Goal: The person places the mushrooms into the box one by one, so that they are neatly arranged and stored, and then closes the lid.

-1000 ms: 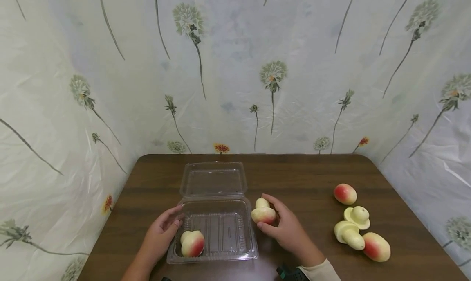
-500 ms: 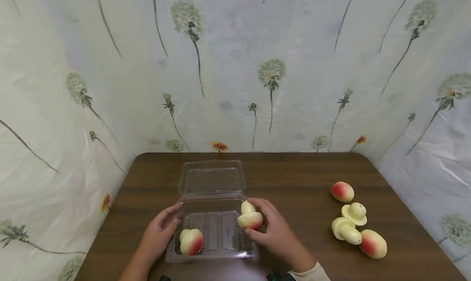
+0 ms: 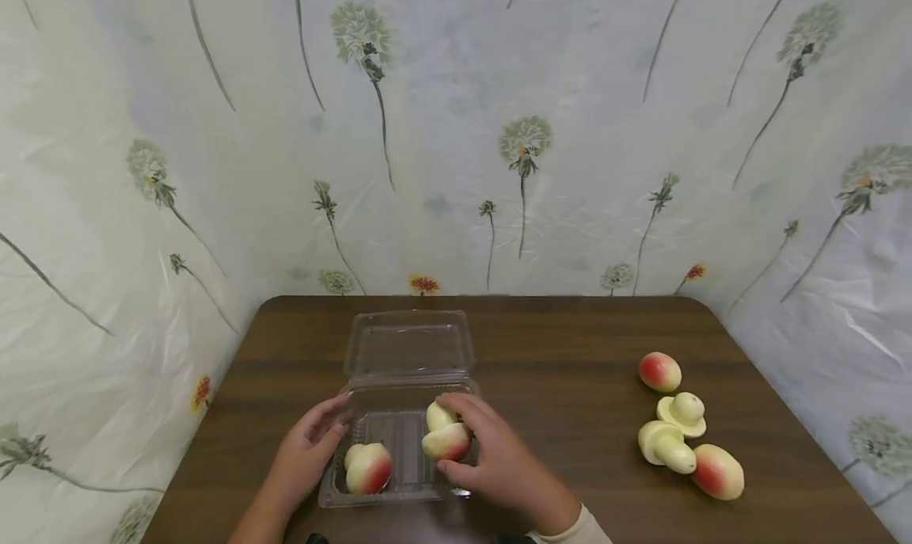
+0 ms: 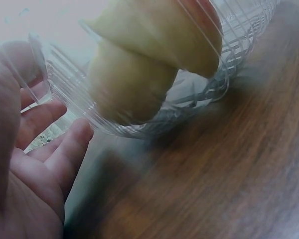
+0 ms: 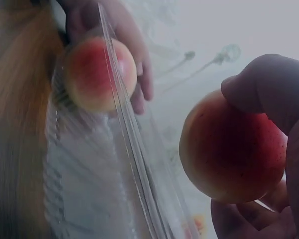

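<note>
My right hand (image 3: 492,449) holds a mushroom (image 3: 447,441), cream with a red-blushed cap, over the right half of a clear plastic box (image 3: 399,496). Its thumb and fingers grip the cap, stem pointing away, as the right wrist view shows the red cap top (image 5: 234,149) up close. A second mushroom (image 3: 369,469) lies in the box's front left corner. My left hand (image 3: 306,449) rests at the box's left side with its fingers loosely bent, fingertips (image 4: 82,129) right at the clear wall in the left wrist view.
The box's hinged lid (image 3: 409,344) lies back, away from me. On the right of the brown wooden table (image 3: 556,346) are several more mushrooms (image 3: 670,447), some stem up, some with red caps up. A flowered curtain (image 3: 442,132) encloses the table's back and sides.
My right hand has carried the mushroom leftward, from beside the box to over its right half. The left hand and the other mushroom in the box have stayed in place.
</note>
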A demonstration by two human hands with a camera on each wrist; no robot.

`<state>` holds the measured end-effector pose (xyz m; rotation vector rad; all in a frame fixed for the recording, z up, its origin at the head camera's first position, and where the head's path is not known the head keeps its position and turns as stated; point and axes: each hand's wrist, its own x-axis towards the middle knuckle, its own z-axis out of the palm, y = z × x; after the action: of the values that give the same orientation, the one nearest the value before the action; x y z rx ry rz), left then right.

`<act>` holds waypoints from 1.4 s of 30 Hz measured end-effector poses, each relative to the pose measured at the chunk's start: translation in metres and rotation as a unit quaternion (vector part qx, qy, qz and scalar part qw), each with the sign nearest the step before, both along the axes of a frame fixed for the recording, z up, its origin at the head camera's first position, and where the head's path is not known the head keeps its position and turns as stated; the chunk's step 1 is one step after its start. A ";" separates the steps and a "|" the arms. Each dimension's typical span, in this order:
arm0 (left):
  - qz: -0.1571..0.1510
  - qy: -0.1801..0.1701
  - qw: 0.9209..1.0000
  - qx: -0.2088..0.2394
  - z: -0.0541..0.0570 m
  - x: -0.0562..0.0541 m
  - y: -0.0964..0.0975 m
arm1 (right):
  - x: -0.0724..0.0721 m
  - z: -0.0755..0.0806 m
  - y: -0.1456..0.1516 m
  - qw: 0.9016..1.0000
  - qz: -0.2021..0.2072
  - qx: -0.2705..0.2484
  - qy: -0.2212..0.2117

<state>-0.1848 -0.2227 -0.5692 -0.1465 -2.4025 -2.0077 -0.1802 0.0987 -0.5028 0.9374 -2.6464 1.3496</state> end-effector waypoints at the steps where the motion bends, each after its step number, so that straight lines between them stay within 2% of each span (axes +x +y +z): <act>1: 0.005 -0.005 1.000 -0.005 0.000 0.002 -0.001 | 0.002 0.000 -0.003 1.000 0.005 0.004 0.000; 6: 0.015 -0.013 1.000 -0.021 -0.001 0.010 -0.002 | 0.007 0.000 -0.015 0.999 0.027 0.031 -0.024; 11: 0.009 0.006 1.000 -0.022 0.002 0.006 -0.002 | 0.005 0.002 -0.023 0.997 0.040 0.059 -0.026; 20: -0.001 0.009 1.000 -0.010 0.004 0.002 -0.003 | 0.002 0.006 -0.037 0.993 0.063 0.101 0.002; 27: 0.005 0.003 1.000 -0.009 0.003 0.001 -0.001 | 0.002 0.002 -0.044 0.990 0.065 0.121 -0.015; 35: 0.006 -0.002 1.000 -0.003 0.003 -0.001 0.000 | -0.001 -0.006 -0.046 0.986 0.065 0.154 -0.009; 42: 0.003 -0.004 1.000 -0.013 0.004 -0.001 -0.001 | -0.002 -0.006 -0.048 0.983 0.055 0.172 -0.015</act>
<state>-0.1862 -0.2237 -0.5651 -0.1322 -2.4308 -1.9789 -0.1818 0.0507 -0.5090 1.1163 -2.9517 0.9406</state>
